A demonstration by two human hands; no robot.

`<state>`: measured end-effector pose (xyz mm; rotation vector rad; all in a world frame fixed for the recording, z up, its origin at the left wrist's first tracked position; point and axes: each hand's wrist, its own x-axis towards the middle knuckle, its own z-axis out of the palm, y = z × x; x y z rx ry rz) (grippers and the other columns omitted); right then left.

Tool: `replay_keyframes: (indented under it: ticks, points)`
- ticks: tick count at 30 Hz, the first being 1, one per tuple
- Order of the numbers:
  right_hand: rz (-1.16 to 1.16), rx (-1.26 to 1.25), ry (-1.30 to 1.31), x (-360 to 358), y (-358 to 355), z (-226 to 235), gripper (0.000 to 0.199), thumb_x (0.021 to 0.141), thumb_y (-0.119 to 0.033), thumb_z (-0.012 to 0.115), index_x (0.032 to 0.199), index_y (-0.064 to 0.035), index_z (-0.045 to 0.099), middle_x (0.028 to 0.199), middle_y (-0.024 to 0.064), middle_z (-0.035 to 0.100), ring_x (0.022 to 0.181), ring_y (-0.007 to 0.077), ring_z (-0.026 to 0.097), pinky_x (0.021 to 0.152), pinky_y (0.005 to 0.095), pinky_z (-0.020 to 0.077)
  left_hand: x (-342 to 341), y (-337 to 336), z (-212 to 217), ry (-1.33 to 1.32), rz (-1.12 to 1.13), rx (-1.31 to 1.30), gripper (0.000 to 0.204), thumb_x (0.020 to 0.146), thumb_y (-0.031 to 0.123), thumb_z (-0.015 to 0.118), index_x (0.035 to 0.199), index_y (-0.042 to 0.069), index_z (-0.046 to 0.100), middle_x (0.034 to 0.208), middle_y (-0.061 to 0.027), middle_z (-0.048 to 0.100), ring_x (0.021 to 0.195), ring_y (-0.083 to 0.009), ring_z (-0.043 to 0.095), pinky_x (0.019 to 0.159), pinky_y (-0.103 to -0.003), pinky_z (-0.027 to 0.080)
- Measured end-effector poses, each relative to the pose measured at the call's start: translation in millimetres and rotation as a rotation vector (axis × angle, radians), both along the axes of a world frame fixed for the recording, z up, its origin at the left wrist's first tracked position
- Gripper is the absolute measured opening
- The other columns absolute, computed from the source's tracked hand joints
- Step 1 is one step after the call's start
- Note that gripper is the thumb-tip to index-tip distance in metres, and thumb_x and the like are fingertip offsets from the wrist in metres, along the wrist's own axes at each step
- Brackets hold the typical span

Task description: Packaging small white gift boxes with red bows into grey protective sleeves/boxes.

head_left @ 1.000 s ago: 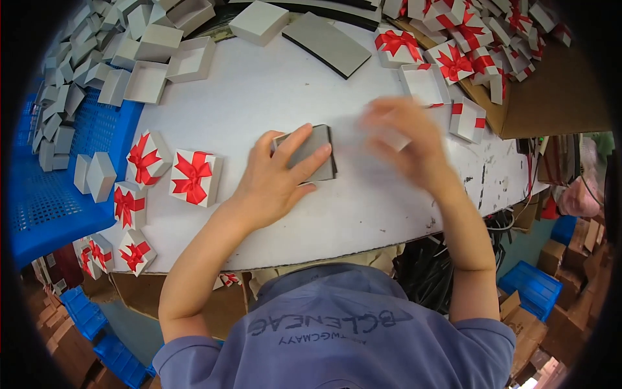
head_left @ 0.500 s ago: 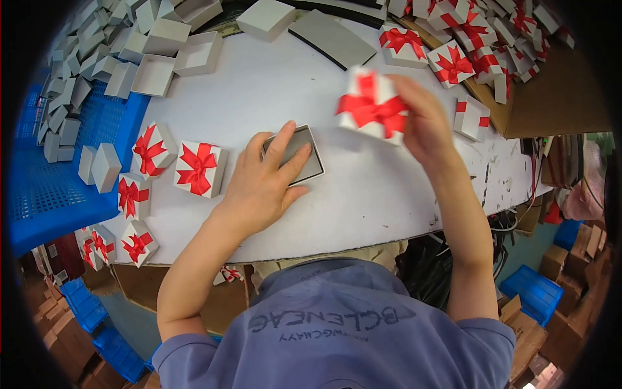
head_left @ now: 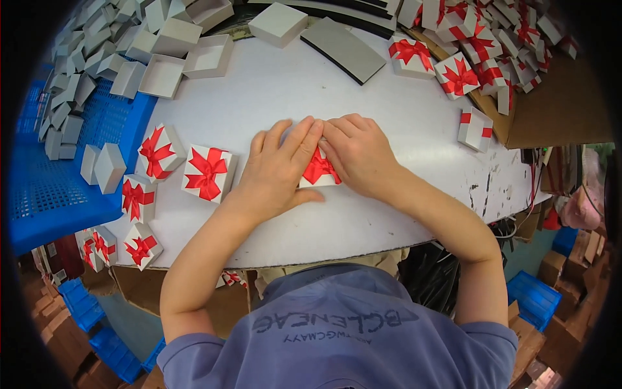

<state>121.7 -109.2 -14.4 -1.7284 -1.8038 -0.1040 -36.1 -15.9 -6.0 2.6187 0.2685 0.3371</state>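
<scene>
At the middle of the table, a small white gift box lid with a red ribbon bow (head_left: 320, 170) sits between my two hands, partly covered by them. My left hand (head_left: 277, 167) grips its left side, fingers over the far edge and thumb along the near edge. From the right, my right hand (head_left: 363, 154) holds the lid, its fingertips meeting the left hand's at the far side. The box base under the lid is hidden, so how far the lid is seated cannot be seen. Left of my left hand stands another bowed gift box (head_left: 210, 174).
Several bowed boxes (head_left: 159, 154) line the table's left side beside a blue crate (head_left: 71, 223) of plain white boxes. A grey foam sheet (head_left: 342, 50) lies at the back. Bowed lids spill from a cardboard carton (head_left: 557, 107) at right; one ribboned lid (head_left: 475, 129) lies nearby.
My right hand has brought the bowed lid left and down onto the grey-lined box base under my left hand. Both hands now close round it.
</scene>
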Motion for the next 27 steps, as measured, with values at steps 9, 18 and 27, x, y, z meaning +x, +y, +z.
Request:
replay_keyframes:
  ticks: [9,18,27]
  points:
    - [-0.417,-0.177,-0.187,88,95,9,0.043,0.080,-0.024,0.063,0.114,-0.0013,0.052,0.105,0.0162,0.059,0.092,0.0353,0.057,0.076,0.0402,0.0484,-80,48,28,0.318,0.516,0.357,0.085,0.064,0.037,0.075,0.130,0.001,0.039,0.125,-0.0144,0.047,0.125,-0.0335,0.034,0.101,-0.051,0.019]
    - [0.109,-0.262,-0.255,54,38,-9,0.045,0.076,-0.016,0.066,0.120,-0.0183,0.054,0.129,0.0135,0.047,0.122,0.0354,0.038,0.102,0.0558,0.0249,-31,128,15,0.112,0.669,0.489,0.049,0.078,0.023,0.067,0.124,0.017,0.051,0.139,-0.0189,0.034,0.128,-0.0352,0.031,0.102,-0.046,0.024]
    - [0.159,0.216,-0.113,29,17,25,0.037,0.064,-0.003,0.064,0.099,-0.0114,0.068,0.079,0.0021,0.050,0.071,0.0198,0.048,0.065,0.0321,0.0397,-15,41,8,0.004,0.281,-0.241,0.038,0.070,0.013,0.073,0.104,0.008,0.057,0.133,-0.0273,0.036,0.119,-0.0394,0.041,0.096,-0.044,0.037]
